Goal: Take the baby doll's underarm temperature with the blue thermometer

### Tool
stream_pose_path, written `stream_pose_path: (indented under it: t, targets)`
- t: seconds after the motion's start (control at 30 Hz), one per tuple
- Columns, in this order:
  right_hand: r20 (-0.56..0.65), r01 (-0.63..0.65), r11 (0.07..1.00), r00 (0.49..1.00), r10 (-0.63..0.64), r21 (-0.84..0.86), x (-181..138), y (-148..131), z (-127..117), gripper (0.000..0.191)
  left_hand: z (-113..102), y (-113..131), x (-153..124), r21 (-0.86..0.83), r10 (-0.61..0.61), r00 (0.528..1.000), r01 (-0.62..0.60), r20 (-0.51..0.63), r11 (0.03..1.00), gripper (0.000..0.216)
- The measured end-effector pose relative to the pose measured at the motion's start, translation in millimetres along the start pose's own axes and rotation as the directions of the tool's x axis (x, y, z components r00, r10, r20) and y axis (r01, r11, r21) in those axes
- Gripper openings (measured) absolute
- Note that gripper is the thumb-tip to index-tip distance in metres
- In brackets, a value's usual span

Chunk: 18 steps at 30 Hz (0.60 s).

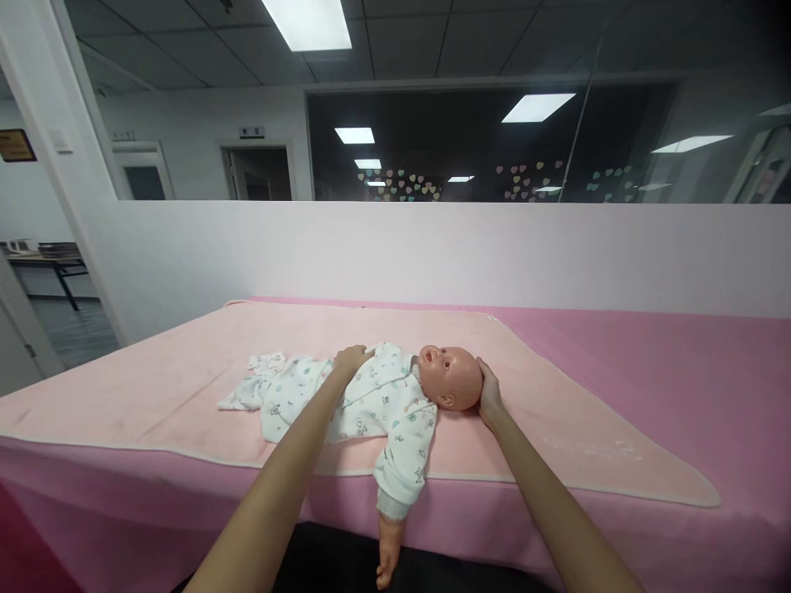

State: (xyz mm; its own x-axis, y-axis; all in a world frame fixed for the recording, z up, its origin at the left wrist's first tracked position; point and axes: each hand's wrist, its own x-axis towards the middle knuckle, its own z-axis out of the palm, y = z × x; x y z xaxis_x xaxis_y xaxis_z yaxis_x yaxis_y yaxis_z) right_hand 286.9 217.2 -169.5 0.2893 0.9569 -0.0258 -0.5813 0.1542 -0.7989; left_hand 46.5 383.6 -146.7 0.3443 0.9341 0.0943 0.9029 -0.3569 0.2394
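Observation:
A baby doll (454,377) lies on its back across a peach blanket (166,371), its head to the right and its legs to the left. It wears a white printed baby outfit (386,395). My left hand (352,359) rests flat on the doll's belly, fingers stretched out. Against the crown of the doll's head, my right hand (490,390) is cupped, with part of its fingers hidden behind and under the head. One doll arm (389,548) hangs down over the front edge of the bed.
Pink cloth (692,379) covers the surface beneath the blanket and hangs over its front edge. A white low wall (432,251) with glass above runs along the back. Off to the left, a table (53,262) stands beyond a doorway.

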Motion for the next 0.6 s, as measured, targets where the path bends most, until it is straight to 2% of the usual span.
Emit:
stream_pose_path:
  t: [0.13, 0.3, 0.53, 0.6]
  targets:
    - [0.017, 0.004, 1.0, 1.0, -0.004, -0.005, 3.6, 1.0, -4.7, 0.048, -0.6, 0.3, -0.9, 0.002, -0.002, 1.0, 0.002, 0.0, 1.0, 0.055]
    - [-0.077, 0.055, 0.998, 0.995, -0.057, -0.017, 5.2, 1.1, -9.2, 0.047, -2.4, 1.3, -2.2, 0.006, -0.004, 1.0, 0.004, 0.006, 1.0, 0.056]
    - [-0.017, 0.009, 1.0, 1.0, -0.009, -0.011, 4.4, 2.8, -3.9, 0.05, -3.7, 2.5, -3.8, 0.003, -0.007, 1.0, 0.007, 0.012, 1.0, 0.056]
    - [-0.057, 0.029, 1.0, 0.998, -0.029, 0.001, 7.4, 1.3, -10.5, 0.049, -3.5, 2.4, -3.5, 0.003, -0.007, 1.0, 0.007, 0.013, 1.0, 0.057]
